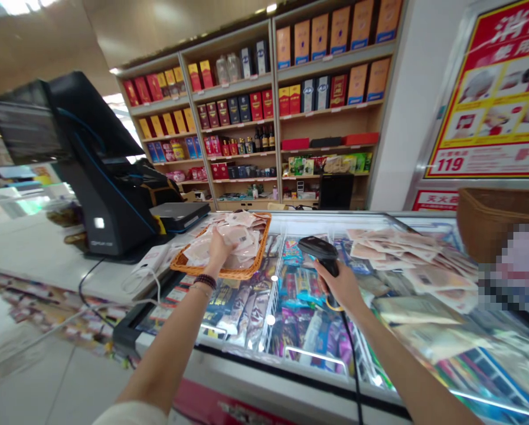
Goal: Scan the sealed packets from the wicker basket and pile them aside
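Note:
My left hand [219, 249], with dark beads round the wrist, is over an orange wicker basket [264, 245] of flat, clear-and-pale packets. Its fingers are closed on a flat packet [241, 236] that bears a small dark label; the fingertips are partly hidden. In my right hand [340, 284] is a black barcode scanner [320, 248], gripped by its handle, with its head pointing left toward the basket. The scanner's cable [352, 354] hangs down in front of the freezer. Right of the scanner, more flat packets [406, 251] lie in a loose pile on the glass.
Basket and pile rest on a glass-topped chest freezer [286, 369] full of wrapped ices. On the left counter stand a black checkout terminal [109, 200] and a white cabled device [152, 260]. A brown basket [499, 218] is at right, boxed-goods shelves [273, 112] behind.

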Demonstrator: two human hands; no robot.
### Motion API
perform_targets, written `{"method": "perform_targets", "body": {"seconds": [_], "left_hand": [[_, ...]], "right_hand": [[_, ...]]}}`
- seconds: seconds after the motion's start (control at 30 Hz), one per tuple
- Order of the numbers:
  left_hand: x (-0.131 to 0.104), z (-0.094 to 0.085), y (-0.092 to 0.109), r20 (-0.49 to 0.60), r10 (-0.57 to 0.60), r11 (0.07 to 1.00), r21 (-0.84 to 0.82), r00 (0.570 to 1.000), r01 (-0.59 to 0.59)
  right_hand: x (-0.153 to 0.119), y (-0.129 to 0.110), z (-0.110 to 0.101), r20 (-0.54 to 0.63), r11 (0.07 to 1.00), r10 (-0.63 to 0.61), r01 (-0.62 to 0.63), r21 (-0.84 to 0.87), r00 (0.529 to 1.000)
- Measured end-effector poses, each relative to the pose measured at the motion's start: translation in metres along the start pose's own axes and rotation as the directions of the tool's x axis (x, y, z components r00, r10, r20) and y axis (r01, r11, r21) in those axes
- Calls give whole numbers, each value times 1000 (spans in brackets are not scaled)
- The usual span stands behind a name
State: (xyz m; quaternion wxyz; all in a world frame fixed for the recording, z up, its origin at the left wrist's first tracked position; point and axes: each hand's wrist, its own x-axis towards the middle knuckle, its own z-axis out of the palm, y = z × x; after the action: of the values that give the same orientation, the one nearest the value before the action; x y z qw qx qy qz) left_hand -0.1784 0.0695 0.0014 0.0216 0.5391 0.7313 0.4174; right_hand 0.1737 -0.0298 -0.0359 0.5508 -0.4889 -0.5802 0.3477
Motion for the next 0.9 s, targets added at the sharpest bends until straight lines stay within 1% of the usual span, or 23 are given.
{"method": "perform_targets", "body": {"seconds": [0.07,0.13,0.17,0.23,0.33,0.43,0.53,0.63,0.7,0.77,0.83,0.9], "left_hand": [[-6,-7,-3,24,-8,1000,14,1000,7],[-10,-14,-5,61,17,999,42,998,-20],[-11,-18,-5,64,32,998,43,997,-35],[-14,-24,-3,29,48,999,17,998,-49],[-20,-27,4,-47,64,991,-113,997,-69],[-28,-21,19,-51,102,947,-302,993,-113],[-39,-4,42,-30,138,868,-478,990,-135],[-54,25,67,35,188,766,-631,982,-124],[-65,49,83,98,206,699,-711,974,-76],[-77,74,97,172,200,654,-757,965,0],[-88,100,107,215,193,619,-784,957,52],[-97,123,113,243,146,589,-800,959,113]], "right_hand": [[-1,-1,0,-2,1000,-5,5,-21,1000],[-1,0,1,-5,999,-10,10,-33,1000],[-1,0,1,-8,999,-11,11,-38,1000],[-2,1,1,-20,999,-9,8,-44,1000],[-3,-2,1,-25,1000,-6,6,-26,1000],[-4,-5,-1,0,1000,-3,3,12,1000],[-4,-7,-6,2,1000,2,-2,28,1000],[-4,-10,-12,-23,999,16,-15,45,1000],[-4,-13,-18,-34,997,27,-25,72,999],[-4,-15,-25,-44,996,31,-27,83,999],[-4,-16,-32,-53,998,25,-21,66,998],[-2,-14,-39,-68,999,18,-16,36,998]]}}
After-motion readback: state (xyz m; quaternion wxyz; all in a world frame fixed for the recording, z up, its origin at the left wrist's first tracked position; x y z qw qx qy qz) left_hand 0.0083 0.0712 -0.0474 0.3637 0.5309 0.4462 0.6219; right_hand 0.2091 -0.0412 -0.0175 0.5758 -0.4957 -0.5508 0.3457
